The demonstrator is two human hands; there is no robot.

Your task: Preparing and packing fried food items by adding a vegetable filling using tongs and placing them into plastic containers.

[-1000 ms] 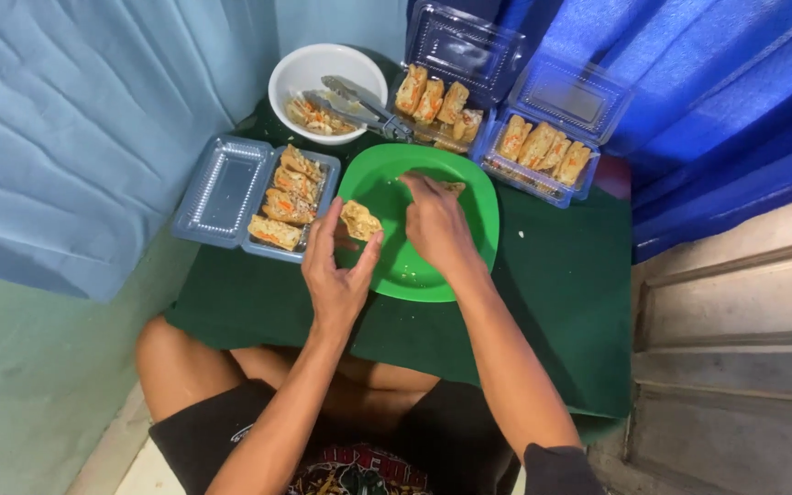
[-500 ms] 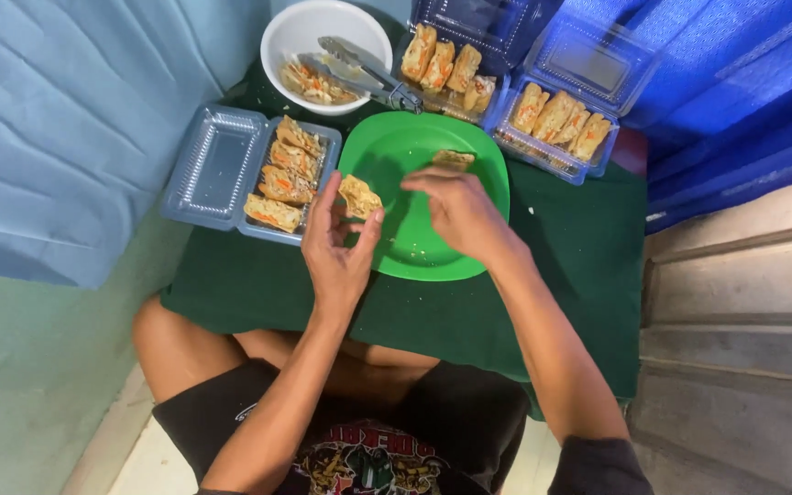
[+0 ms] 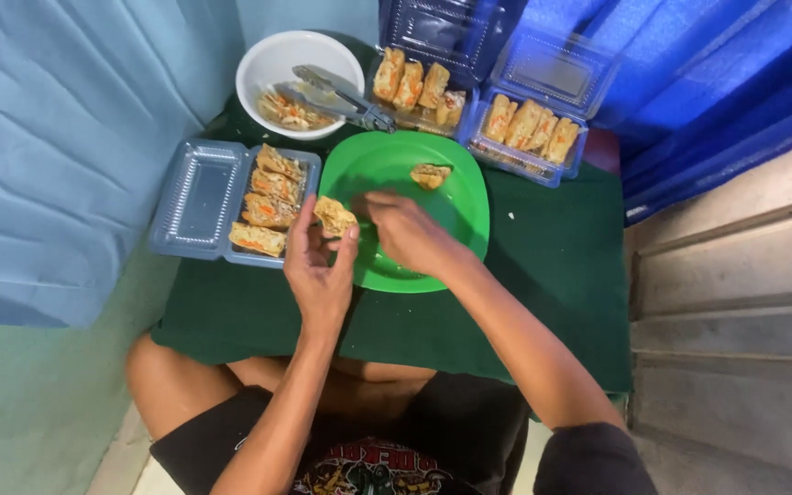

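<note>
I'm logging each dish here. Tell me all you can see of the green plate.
The green plate is a rounded square with a glossy, plastic-looking surface. It lies flat on the dark green cloth, mid-table. One food piece lies on it near the far edge. The right hand hovers over its near-left part.

Since a second ago the right hand (image 3: 405, 234) has drawn back from the piece of roll (image 3: 430, 175) at the far side of the green plate (image 3: 456, 215) and now meets the left hand (image 3: 320, 270), which holds its own piece (image 3: 334, 216) over the plate's left edge.
</note>
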